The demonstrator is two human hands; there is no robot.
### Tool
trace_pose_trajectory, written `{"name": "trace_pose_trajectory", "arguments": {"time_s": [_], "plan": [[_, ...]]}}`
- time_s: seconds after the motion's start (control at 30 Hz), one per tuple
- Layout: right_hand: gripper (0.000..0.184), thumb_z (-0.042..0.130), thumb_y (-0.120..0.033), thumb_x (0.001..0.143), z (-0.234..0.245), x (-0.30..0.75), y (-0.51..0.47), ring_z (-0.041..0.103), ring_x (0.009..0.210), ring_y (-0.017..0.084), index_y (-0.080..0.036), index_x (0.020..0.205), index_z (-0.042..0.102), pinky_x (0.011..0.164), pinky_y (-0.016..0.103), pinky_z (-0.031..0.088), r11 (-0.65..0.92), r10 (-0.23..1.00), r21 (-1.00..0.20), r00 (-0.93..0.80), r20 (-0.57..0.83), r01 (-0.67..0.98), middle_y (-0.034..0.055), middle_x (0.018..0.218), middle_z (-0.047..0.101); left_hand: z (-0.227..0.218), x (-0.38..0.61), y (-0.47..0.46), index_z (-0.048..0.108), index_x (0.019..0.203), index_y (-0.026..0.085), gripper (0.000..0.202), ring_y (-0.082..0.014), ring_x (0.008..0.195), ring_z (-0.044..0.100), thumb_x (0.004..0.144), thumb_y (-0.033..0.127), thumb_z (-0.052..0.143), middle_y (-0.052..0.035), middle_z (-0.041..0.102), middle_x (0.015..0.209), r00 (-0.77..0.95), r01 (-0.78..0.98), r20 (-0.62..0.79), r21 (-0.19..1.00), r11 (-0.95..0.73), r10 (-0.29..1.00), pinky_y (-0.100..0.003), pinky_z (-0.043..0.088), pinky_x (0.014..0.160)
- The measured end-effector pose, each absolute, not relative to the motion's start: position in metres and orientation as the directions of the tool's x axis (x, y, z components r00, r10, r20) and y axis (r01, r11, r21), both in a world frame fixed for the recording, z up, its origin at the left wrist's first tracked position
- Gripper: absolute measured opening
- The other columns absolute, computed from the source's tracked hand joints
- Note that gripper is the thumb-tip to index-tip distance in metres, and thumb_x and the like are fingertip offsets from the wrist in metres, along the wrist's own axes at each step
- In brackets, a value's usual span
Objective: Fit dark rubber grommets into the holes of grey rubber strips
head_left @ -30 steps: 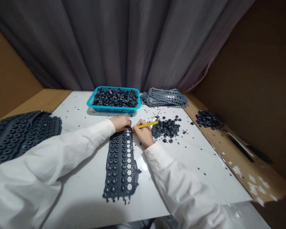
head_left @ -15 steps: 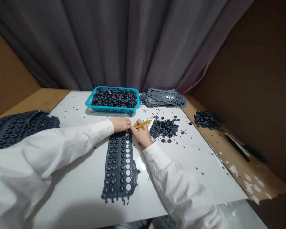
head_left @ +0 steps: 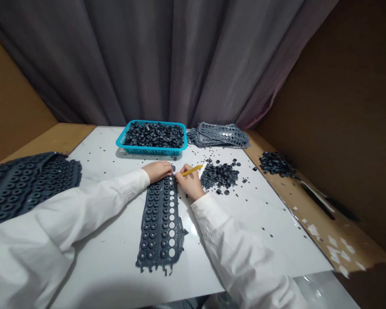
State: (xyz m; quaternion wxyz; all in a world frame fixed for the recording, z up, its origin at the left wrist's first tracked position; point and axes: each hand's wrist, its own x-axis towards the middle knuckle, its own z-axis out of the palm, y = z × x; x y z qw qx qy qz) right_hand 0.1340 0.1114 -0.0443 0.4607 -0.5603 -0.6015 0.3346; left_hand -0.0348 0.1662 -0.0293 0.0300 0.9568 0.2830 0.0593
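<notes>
A dark grey rubber sheet [head_left: 161,227] lies flat on the white table, with rows of rings in it and a column of empty round holes down its right side. My left hand [head_left: 157,171] rests with closed fingers at the sheet's top end. My right hand [head_left: 189,182] grips a slim yellow tool [head_left: 191,171] with a white end [head_left: 203,169], just right of the sheet's top. Next to that white end lies a heap of loose dark rings [head_left: 219,176]. Both white sleeves hide the table beneath my forearms.
A turquoise plastic basket [head_left: 151,152] full of dark rings stands beyond my hands. Punched grey sheets [head_left: 218,135] lie stacked to its right, and more ring sheets [head_left: 32,189] lie at left. Small dark bits dot the white table [head_left: 270,227]. A wooden ledge [head_left: 321,231] at right holds rings and black tools.
The whole view has shifted slightly left and down. The yellow tool's white end has come into sight, and the tool now tilts a little. My hands stay at the sheet's top end.
</notes>
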Motion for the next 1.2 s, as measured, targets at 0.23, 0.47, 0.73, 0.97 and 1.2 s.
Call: {"name": "trace_pose_trajectory", "arguments": {"time_s": [0.23, 0.47, 0.73, 0.97, 1.2], "plan": [[0.013, 0.049, -0.022, 0.067, -0.050, 0.137, 0.111, 0.052, 0.045, 0.012, -0.022, 0.061, 0.038, 0.050, 0.024, 0.040, 0.096, 0.988, -0.956, 0.092, 0.126, 0.279, -0.0065, 0.048, 0.052, -0.011, -0.029, 0.172, 0.066, 0.091, 0.015, 0.014, -0.0177, 0.085, 0.061, 0.079, 0.018, 0.061, -0.0059, 0.066, 0.088, 0.881, 0.472, -0.015, 0.065, -0.879, 0.472, -0.025, 0.045, 0.079], [0.013, 0.052, -0.021, 0.065, -0.050, 0.136, 0.110, 0.053, 0.048, 0.013, -0.022, 0.058, 0.041, 0.054, 0.024, 0.041, 0.109, 0.987, -0.948, 0.081, 0.139, 0.299, -0.0060, 0.047, 0.052, -0.011, -0.021, 0.167, 0.066, 0.082, 0.015, 0.009, -0.0185, 0.087, 0.060, 0.079, 0.014, 0.058, -0.0073, 0.066, 0.086, 0.881, 0.470, -0.051, -0.005, -0.883, 0.470, -0.026, 0.044, 0.077], [0.012, 0.050, -0.020, 0.066, -0.049, 0.136, 0.110, 0.052, 0.047, 0.012, -0.022, 0.060, 0.040, 0.053, 0.024, 0.040, 0.117, 0.987, -0.945, 0.066, 0.144, 0.305, -0.0064, 0.047, 0.051, -0.016, -0.024, 0.168, 0.065, 0.076, 0.016, 0.011, -0.0177, 0.083, 0.058, 0.082, 0.017, 0.056, -0.0062, 0.065, 0.082, 0.884, 0.467, -0.021, -0.033, -0.884, 0.468, -0.027, 0.044, 0.073], [0.016, 0.051, -0.018, 0.063, -0.043, 0.132, 0.109, 0.044, 0.048, 0.012, -0.022, 0.056, 0.037, 0.051, 0.024, 0.034, 0.131, 0.984, -0.928, 0.068, 0.164, 0.350, -0.0074, 0.045, 0.043, -0.019, -0.022, 0.169, 0.064, 0.072, 0.016, 0.013, -0.0165, 0.079, 0.058, 0.081, 0.015, 0.056, -0.0053, 0.064, 0.077, 0.884, 0.467, 0.021, 0.015, -0.884, 0.467, -0.026, 0.044, 0.070], [0.017, 0.051, -0.019, 0.062, -0.043, 0.131, 0.109, 0.040, 0.047, 0.011, -0.022, 0.054, 0.036, 0.049, 0.024, 0.031, 0.128, 0.981, -0.906, 0.083, 0.176, 0.404, -0.0077, 0.045, 0.039, -0.017, -0.028, 0.168, 0.064, 0.083, 0.015, 0.016, -0.0168, 0.082, 0.059, 0.085, 0.016, 0.049, -0.0067, 0.065, 0.083, 0.846, 0.501, 0.150, 0.103, -0.859, 0.512, -0.026, 0.045, 0.076]]}}
